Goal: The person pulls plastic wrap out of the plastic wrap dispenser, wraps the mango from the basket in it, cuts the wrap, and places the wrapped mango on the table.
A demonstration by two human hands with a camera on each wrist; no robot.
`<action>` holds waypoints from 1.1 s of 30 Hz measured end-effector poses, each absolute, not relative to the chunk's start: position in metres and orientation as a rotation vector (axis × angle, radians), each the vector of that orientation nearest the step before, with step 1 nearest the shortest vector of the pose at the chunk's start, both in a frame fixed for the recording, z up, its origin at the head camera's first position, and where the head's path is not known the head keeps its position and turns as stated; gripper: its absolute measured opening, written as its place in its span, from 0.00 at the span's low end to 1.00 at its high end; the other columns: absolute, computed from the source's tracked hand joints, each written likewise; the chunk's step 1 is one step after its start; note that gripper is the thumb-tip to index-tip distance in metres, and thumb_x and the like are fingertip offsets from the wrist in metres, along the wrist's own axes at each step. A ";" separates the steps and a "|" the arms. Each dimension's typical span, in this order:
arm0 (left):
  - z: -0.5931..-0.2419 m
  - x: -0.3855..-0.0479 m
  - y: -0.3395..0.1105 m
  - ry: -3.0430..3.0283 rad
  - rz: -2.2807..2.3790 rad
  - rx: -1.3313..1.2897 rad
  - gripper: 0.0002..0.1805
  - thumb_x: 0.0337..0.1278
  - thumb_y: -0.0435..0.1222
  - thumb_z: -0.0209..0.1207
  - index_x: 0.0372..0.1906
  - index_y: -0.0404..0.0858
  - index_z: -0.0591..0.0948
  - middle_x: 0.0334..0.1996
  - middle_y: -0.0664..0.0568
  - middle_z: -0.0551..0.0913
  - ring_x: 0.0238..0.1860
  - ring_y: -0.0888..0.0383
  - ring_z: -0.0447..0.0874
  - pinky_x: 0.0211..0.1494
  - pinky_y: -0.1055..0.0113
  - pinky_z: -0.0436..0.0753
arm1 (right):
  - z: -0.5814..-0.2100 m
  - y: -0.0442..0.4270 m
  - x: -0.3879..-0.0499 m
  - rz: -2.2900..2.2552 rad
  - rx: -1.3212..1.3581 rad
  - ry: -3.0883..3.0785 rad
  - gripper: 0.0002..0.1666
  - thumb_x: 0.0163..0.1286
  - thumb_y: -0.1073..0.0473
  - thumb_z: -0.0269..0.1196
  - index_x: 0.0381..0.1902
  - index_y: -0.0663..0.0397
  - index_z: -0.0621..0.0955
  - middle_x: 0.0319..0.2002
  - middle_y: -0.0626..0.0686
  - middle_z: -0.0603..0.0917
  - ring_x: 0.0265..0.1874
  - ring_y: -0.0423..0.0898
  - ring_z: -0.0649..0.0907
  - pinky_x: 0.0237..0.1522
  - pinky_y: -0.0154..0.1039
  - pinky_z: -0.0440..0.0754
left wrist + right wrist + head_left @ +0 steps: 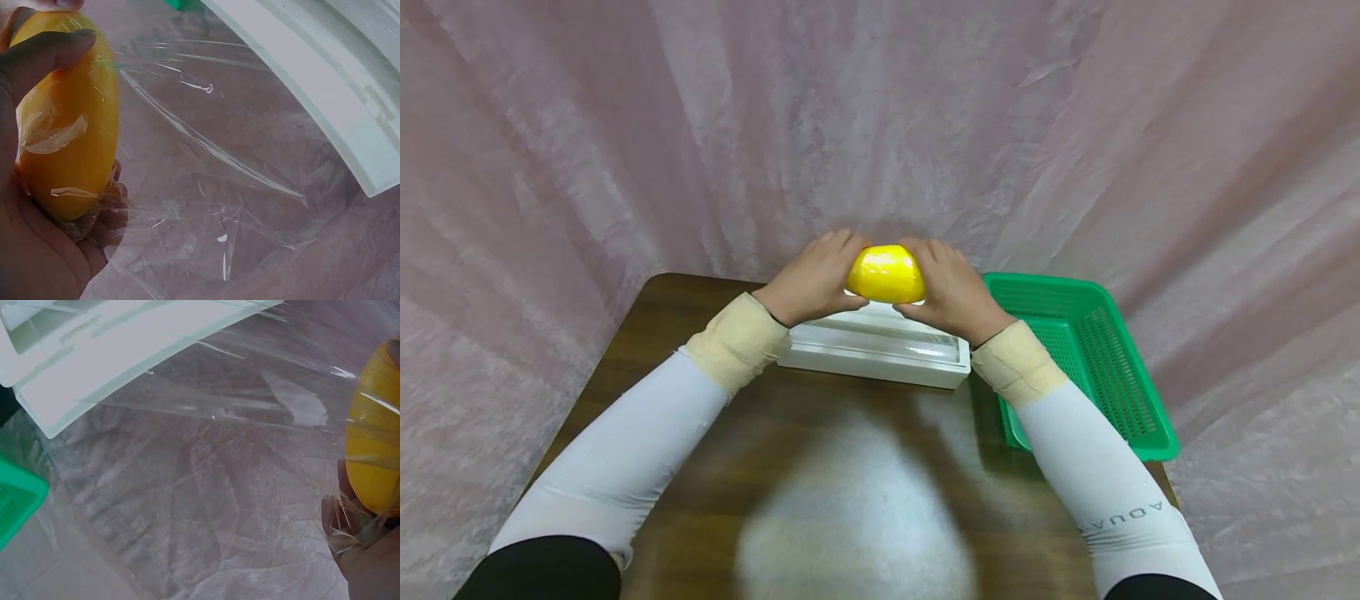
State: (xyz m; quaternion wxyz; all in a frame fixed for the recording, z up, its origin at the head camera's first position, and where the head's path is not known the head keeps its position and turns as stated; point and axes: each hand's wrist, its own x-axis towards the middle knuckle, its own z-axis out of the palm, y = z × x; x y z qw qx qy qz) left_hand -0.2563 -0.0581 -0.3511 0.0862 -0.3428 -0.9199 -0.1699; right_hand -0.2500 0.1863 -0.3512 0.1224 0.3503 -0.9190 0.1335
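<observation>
Between both hands is a smooth, glossy yellow oval object [887,275], fruit-like, its exact kind unclear. Clear cling film [219,150] covers it and stretches, creased, toward a white cling film dispenser [880,354]. My left hand [820,279] grips the yellow object's left side, thumb on the near face and fingers curled behind. From the right, my right hand [951,287] holds the other side the same way. Bunched film [350,528] lies at the right fingers in the right wrist view. Both hands are raised above and beyond the dispenser.
A green plastic basket [1120,367] stands at the table's right side, beside the dispenser. The brown wooden table [715,467] extends toward me. A pinkish curtain [880,125] hangs behind the table's far edge.
</observation>
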 end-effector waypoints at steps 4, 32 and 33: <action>-0.348 -0.256 -0.059 -2.734 -0.499 -1.020 0.38 0.49 0.46 0.74 0.62 0.35 0.71 0.47 0.44 0.74 0.47 0.47 0.71 0.56 0.54 0.74 | -0.348 0.186 -0.250 0.392 1.009 -2.707 0.51 0.57 0.48 0.76 0.71 0.56 0.64 0.55 0.60 0.77 0.51 0.57 0.77 0.60 0.56 0.75; -0.322 -0.256 -0.056 -2.664 -0.520 -1.041 0.38 0.49 0.45 0.74 0.62 0.34 0.70 0.48 0.44 0.74 0.47 0.47 0.71 0.55 0.54 0.75 | -0.318 0.193 -0.251 0.395 1.029 -2.642 0.50 0.56 0.49 0.76 0.71 0.57 0.65 0.53 0.60 0.78 0.50 0.58 0.77 0.58 0.56 0.74; -0.321 -0.256 -0.056 -2.660 -0.521 -1.044 0.38 0.49 0.45 0.74 0.62 0.35 0.70 0.48 0.44 0.74 0.47 0.47 0.71 0.55 0.55 0.75 | -0.317 0.193 -0.250 0.398 1.030 -2.637 0.50 0.56 0.49 0.76 0.71 0.58 0.65 0.53 0.60 0.78 0.50 0.58 0.77 0.58 0.57 0.74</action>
